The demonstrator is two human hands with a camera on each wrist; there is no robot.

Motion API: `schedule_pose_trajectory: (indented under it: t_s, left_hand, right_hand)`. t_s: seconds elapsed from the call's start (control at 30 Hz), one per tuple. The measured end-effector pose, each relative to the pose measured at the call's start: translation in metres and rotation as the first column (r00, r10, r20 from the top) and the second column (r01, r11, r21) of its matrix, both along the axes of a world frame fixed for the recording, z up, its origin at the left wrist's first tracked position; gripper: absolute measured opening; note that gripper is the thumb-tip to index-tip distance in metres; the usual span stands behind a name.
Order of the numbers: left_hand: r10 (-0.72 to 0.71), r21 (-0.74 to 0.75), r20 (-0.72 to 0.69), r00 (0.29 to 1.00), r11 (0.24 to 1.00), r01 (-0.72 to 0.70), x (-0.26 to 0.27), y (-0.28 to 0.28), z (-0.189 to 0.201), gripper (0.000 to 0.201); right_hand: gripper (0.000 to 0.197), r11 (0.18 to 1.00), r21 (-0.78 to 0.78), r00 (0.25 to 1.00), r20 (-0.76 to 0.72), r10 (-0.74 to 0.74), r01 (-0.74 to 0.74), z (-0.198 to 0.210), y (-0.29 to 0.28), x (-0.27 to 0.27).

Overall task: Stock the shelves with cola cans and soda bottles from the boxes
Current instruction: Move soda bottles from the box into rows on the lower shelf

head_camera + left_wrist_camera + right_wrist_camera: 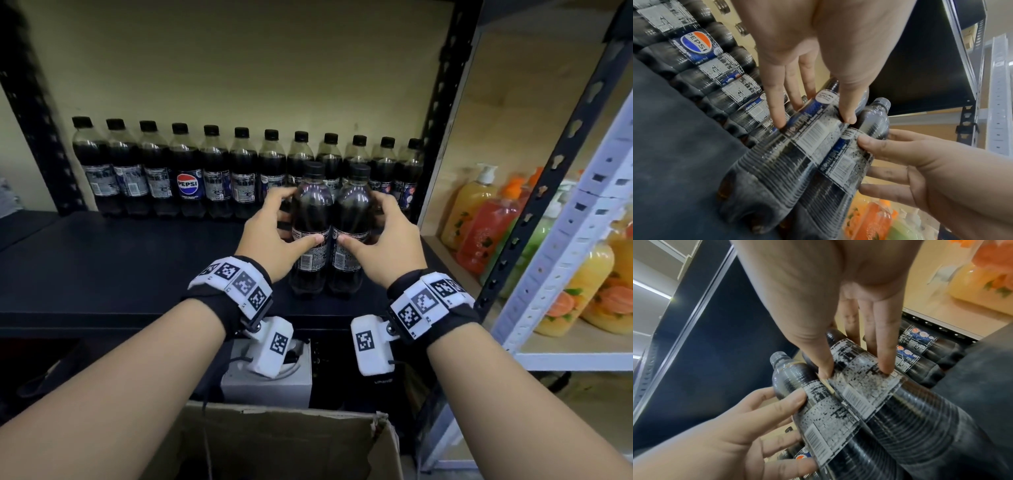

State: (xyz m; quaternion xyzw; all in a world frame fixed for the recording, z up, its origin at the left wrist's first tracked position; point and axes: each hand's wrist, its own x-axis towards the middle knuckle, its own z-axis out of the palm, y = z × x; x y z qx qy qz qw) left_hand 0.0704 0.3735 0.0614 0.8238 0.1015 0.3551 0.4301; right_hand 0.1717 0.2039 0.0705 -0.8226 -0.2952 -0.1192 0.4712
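**Q:** Head camera first: what is there?

**A:** Two dark cola bottles stand upright and touching on a black shelf (102, 260). The left hand (274, 236) wraps the left bottle (310, 219); the right hand (387, 240) wraps the right bottle (349, 222). Behind them a row of bottles (219, 171) lines the back of the shelf. An open cardboard box (281, 442) sits below, and pump soap bottles (476, 202) fill the neighbouring rack.

**Q:** And the left wrist camera?

**A:** The left hand (818, 53) has its thumb and fingers curled around the left bottle (781, 154) at its label, bottle base on the shelf. The right hand (920, 162) grips the other.

**Q:** The right wrist camera?

**A:** Mirrored: the right hand (838, 296) pinches the label of the right bottle (890, 394), while the left hand (735, 426) clasps the left bottle (813, 410) beside it.
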Motion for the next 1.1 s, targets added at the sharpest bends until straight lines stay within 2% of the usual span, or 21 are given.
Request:
schedule_pose_trajectory:
  t_s: [0.23, 0.57, 0.87, 1.1]
  left_hand:
    - [-0.014, -0.005, -0.018, 1.000, 1.000, 0.014, 0.051, 0.002, 0.000, 0.074]
    - [-0.043, 0.018, -0.010, 0.999, 0.999, 0.043, 0.139, 0.010, -0.006, 0.070]
    - [-0.015, 0.047, 0.040, 0.999, 0.999, 0.013, 0.222, 0.009, -0.012, 0.071]
    - [-0.017, 0.088, 0.056, 0.998, 0.996, 0.012, 0.259, 0.005, -0.010, 0.078]
  right_hand:
    - [0.076, 0.999, 0.006, 0.998, -0.051, -0.033, 0.033, 0.010, 0.002, 0.039]
    - [0.070, 0.987, -0.015, 0.985, -0.054, -0.162, 0.162, 0.012, 0.018, 0.110]
    - [0.077, 0.959, -0.007, 0.955, -0.095, -0.282, 0.282, 0.014, 0.026, 0.179]
    - [0.076, 0.954, 0.026, 0.954, -0.033, -0.297, 0.297, 0.011, 0.021, 0.212]
